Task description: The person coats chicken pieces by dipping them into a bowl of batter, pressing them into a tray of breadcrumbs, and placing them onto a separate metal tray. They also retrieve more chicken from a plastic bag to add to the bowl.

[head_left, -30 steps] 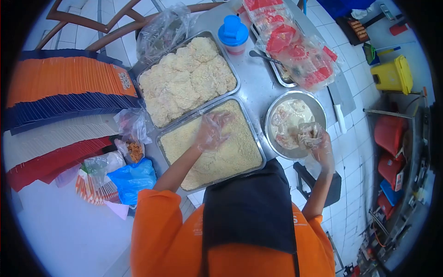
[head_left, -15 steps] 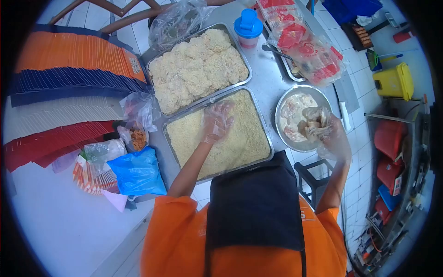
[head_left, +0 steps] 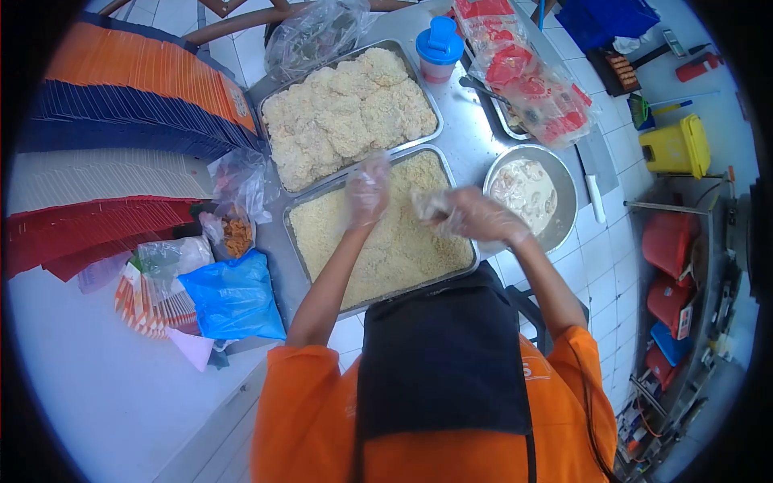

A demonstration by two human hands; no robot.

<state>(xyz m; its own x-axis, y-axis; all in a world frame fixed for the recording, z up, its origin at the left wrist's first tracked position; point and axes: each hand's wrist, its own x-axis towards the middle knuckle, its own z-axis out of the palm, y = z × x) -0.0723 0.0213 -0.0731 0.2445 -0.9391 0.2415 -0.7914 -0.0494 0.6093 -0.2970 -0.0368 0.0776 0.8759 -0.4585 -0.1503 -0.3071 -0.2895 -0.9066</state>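
Many lumpy, crumb-coated pieces [head_left: 346, 113] fill the metal tray [head_left: 440, 126] beyond the yellowish crumb bed [head_left: 411, 258]; wet, uncoated pieces [head_left: 527, 187] lie in the round steel bowl [head_left: 565, 221] to its right. Above it, the right hand [head_left: 477, 216] seems closed on a blurred pale lump [head_left: 428, 206]; the left hand [head_left: 368, 193] half-curls, contents unclear.

orange shirt [head_left: 568, 390], white letter "S" [head_left: 528, 369]

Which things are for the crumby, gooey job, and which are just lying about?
Seems part of the job:
- right hand, holding a battered piece
- left hand, above the crumbs
- metal bowl of batter
- breaded pieces

Probably just lying about:
- blue-lidded cup
- white-handled knife
- blue plastic bag
- yellow bin
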